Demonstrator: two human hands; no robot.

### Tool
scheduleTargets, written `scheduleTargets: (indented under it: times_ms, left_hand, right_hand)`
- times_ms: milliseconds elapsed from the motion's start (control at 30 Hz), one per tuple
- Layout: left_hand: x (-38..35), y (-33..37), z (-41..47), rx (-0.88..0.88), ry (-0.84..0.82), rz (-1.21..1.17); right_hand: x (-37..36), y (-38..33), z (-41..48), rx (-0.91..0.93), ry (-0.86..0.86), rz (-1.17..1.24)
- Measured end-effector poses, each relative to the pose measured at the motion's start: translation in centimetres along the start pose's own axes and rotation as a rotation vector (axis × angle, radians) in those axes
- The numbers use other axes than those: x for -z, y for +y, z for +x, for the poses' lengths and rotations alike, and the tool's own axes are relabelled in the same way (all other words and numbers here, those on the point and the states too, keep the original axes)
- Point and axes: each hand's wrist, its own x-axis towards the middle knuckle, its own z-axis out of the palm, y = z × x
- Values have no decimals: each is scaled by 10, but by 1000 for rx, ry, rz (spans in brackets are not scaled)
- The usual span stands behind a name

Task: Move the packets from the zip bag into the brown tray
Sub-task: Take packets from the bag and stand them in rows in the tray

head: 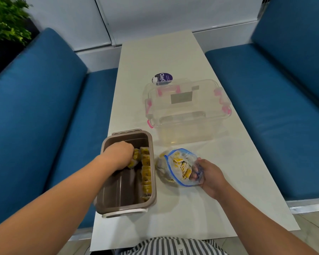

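The left hand (121, 155) reaches down into the tray (125, 208), fingers curled round a few yellow packets (146, 173). More packets stand in a row along the tray's 3 o'clock wall. At 3 o'clock of the tray, just beside it, the bag (180, 166) lies on the table (164, 52), its mouth open and packets still inside. The right hand (210, 178) pinches its edge. A clear box (188, 111) sits at 12 o'clock of the bag, with a purple disc (163, 78) beyond it.
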Motion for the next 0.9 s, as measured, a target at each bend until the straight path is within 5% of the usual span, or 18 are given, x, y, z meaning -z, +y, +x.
scheduleTargets:
  times_ms: [367, 900]
  left_hand:
    - [-9, 1, 13, 51, 87, -202]
    - [-14, 3, 9, 53, 185, -183]
  right_hand:
    - [-2, -2, -3, 17, -55, 31]
    - [-2, -1, -2, 8, -80, 21]
